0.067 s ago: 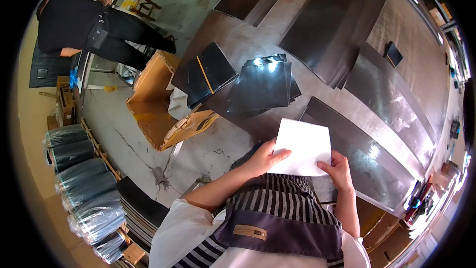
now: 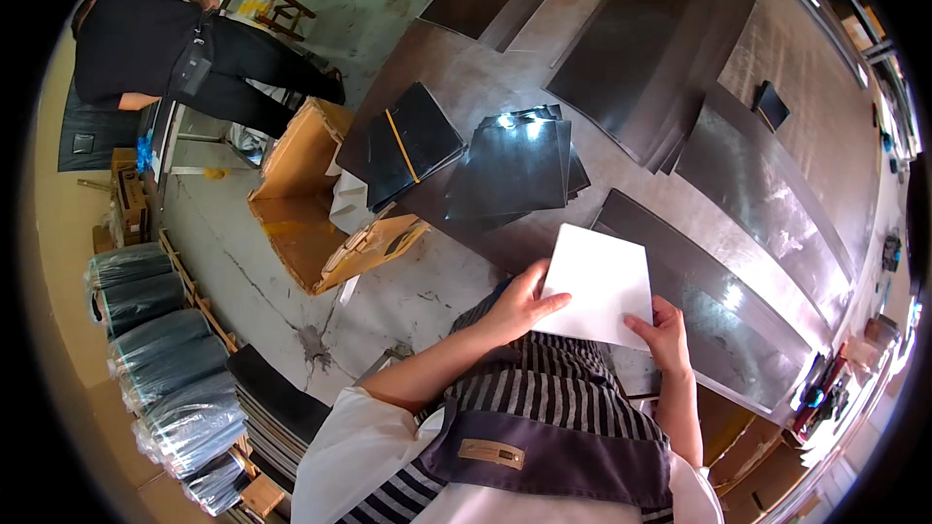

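Note:
Between my hands, a white square sheet (image 2: pixel 600 281) is held in front of my striped apron, near the table's edge. My left hand (image 2: pixel 522 307) grips its left edge, thumb lying on top. At the lower right corner my right hand (image 2: pixel 664 330) pinches it, thumb on the white face. The fingers beneath the sheet are hidden. Just beyond it on the table lies a loose pile of glossy black square sheets (image 2: pixel 510 167). To the left of that pile is a black stack (image 2: pixel 416 141) with a yellow band around it.
Long dark sheets (image 2: pixel 660 49) cover much of the brown table (image 2: pixel 485 87). A small banded black stack (image 2: pixel 770 105) lies at the far right. An open cardboard box (image 2: pixel 301 204) stands left of the table. Plastic-wrapped rolls (image 2: pixel 175 359) line the left wall. Another person (image 2: pixel 146 39) stands at far left.
The white sheet has turned slightly clockwise and shifted a little up and right. Both hands keep their grip on it.

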Available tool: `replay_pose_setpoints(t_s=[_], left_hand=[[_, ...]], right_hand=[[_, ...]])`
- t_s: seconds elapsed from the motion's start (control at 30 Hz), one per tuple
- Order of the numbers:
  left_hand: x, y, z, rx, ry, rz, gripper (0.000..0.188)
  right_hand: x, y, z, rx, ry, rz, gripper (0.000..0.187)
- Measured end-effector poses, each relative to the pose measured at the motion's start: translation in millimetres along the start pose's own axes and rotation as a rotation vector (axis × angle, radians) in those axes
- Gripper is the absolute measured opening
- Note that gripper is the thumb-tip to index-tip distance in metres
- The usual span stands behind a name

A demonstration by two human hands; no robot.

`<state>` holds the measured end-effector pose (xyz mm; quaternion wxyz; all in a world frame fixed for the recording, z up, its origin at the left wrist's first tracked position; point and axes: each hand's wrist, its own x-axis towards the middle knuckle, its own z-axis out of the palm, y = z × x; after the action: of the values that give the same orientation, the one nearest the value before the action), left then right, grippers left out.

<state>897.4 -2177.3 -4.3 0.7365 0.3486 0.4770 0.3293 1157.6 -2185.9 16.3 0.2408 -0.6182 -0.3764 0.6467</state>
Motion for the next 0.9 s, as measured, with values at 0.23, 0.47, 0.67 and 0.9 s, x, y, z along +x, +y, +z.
replay_pose_setpoints(t_s=[0.23, 0.47, 0.67, 0.9], left_hand=[[7, -66, -11, 0.148, 0.179, -0.093, 0.012], [21, -66, -1, 0.306, 0.224, -0.012, 0.013], [74, -37, -5, 0.449, 0.226, 0.116, 0.013], [91, -42, 0, 0.660, 0.266, 0.174, 0.018]], right_hand=[[-6, 62, 0, -0.211, 0.234, -0.027, 0.026], [-6, 64, -3, -0.201, 0.259, -0.023, 0.011], [20, 69, -19, -0.301, 0.484, -0.146, 0.021], [39, 89, -13, -0.192, 0.603, -0.223, 0.034]])
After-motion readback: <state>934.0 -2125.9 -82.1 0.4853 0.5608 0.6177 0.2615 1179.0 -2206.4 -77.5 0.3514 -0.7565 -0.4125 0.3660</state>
